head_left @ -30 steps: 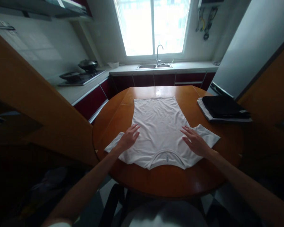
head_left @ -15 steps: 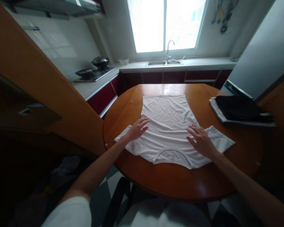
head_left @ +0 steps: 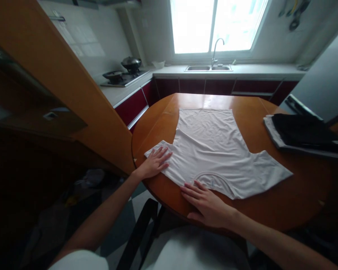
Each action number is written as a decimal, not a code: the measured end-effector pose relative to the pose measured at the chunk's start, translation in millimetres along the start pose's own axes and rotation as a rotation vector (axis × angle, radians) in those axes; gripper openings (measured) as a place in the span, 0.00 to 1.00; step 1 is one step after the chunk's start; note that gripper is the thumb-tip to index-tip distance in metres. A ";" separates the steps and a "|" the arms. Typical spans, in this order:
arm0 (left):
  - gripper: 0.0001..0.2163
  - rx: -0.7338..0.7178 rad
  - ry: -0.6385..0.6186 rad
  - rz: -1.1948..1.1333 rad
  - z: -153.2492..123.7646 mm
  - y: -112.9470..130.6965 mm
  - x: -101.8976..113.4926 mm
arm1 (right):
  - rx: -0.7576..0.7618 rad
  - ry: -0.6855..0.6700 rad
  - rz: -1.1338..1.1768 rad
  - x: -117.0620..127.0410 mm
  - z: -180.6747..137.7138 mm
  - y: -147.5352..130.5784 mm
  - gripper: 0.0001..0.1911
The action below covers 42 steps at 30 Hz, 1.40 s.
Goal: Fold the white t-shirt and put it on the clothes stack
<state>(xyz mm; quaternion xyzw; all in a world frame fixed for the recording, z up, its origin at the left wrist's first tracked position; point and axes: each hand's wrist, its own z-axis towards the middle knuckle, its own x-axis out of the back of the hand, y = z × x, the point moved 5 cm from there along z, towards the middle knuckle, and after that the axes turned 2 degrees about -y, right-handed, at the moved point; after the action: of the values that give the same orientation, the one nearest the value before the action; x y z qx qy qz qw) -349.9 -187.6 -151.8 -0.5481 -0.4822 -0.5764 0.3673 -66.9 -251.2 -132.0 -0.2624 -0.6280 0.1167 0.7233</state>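
No readable text, label, brand, number or sign is shown anywhere in the frame, on any surface.

Left hand (head_left: 154, 165): palm down, fingers extended and slightly spread, lying flat on the left sleeve of the white T-shirt (head_left: 214, 146). Right hand (head_left: 207, 204): palm down, fingers extended toward the T-shirt's collar edge, fingertips at its near hem. Both forearms bare, extended forward. Neither hand forms a grip.

Bright window (head_left: 218, 24) over sink (head_left: 208, 68); red cabinets (head_left: 228, 87); stove (head_left: 121, 77) left; floor (head_left: 121, 221) possibly checkered.
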 end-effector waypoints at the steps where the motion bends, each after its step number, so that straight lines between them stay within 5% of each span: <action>1: 0.28 -0.003 0.002 -0.001 0.6 -0.3 1.9 | 0.004 0.005 0.001 0.3 -1.5 -0.5 0.35; 5: 0.28 0.003 0.093 -0.017 3.6 20.1 14.9 | -0.014 0.068 -0.020 0.7 0.0 -6.2 0.31; 10: 0.26 -0.133 0.162 -0.066 14.1 77.4 17.0 | -0.001 0.134 -0.015 12.3 -8.4 -8.8 0.26; 17: 0.25 -0.296 0.108 -0.073 27.4 113.1 -7.1 | -0.475 0.697 -0.170 78.7 -106.2 76.5 0.25; 22: 0.26 -0.302 0.122 -0.043 33.7 114.0 -1.3 | -0.598 0.638 -0.295 74.4 -142.8 106.0 0.25; 29: 0.29 -0.278 0.065 0.011 37.0 115.7 -16.6 | -0.634 0.347 -0.388 47.6 -129.0 98.5 0.32; 35: 0.34 -0.304 0.015 0.013 14.4 120.6 -10.2 | -0.629 0.305 -0.416 37.6 -132.3 83.4 0.33; 38: 0.32 -0.304 0.042 -0.039 27.1 108.3 8.7 | -0.612 0.354 -0.402 54.1 -127.3 93.1 0.30; 42: 0.28 -0.139 0.237 -0.139 93.7 55.5 40.7 | -0.647 0.493 -0.358 107.2 -105.3 146.3 0.27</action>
<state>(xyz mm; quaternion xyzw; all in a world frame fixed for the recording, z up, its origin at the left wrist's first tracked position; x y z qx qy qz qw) -276.3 -108.3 -109.3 -0.4656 -0.4312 -0.6930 0.3422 78.4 -100.1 -125.8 -0.3824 -0.4763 -0.2790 0.7410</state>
